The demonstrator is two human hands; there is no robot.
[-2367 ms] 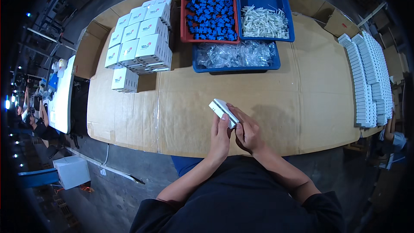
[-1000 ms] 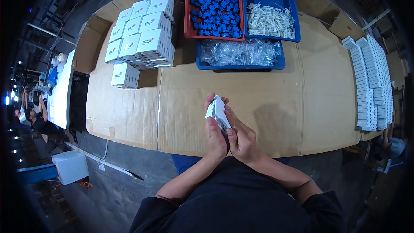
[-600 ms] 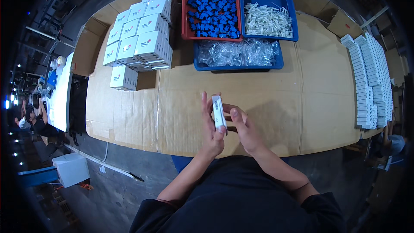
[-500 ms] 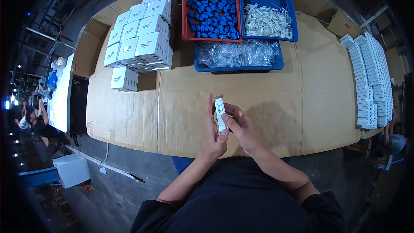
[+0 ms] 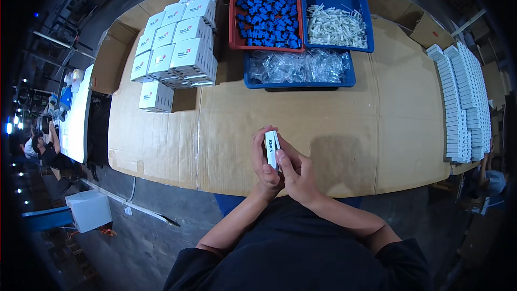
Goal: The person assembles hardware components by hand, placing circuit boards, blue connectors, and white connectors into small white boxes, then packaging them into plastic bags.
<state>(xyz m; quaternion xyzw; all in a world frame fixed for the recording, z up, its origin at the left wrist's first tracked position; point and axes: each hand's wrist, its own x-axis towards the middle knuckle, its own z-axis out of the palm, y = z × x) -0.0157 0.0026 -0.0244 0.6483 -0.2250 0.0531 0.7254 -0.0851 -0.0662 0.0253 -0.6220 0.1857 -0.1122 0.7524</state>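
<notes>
A small white carton [image 5: 271, 147] stands on edge between both my hands, just above the near edge of the cardboard-covered table [image 5: 377, 129]. My left hand [image 5: 263, 163] wraps its left side, fingers curled over the top. My right hand [image 5: 298, 175] presses against its right side, thumb on the carton's face. Both hands touch each other below the carton.
A stack of white cartons [image 5: 175, 48] sits at the far left, one carton [image 5: 156, 96] apart in front. A red tray of blue parts [image 5: 265, 11], a blue tray of white parts [image 5: 336, 21] and a blue tray of clear bags [image 5: 299, 69] stand at the back. Rows of flat white boxes [image 5: 462, 102] line the right edge.
The carton was turned from lying tilted to standing on edge, and my hands drew it slightly nearer to my body.
</notes>
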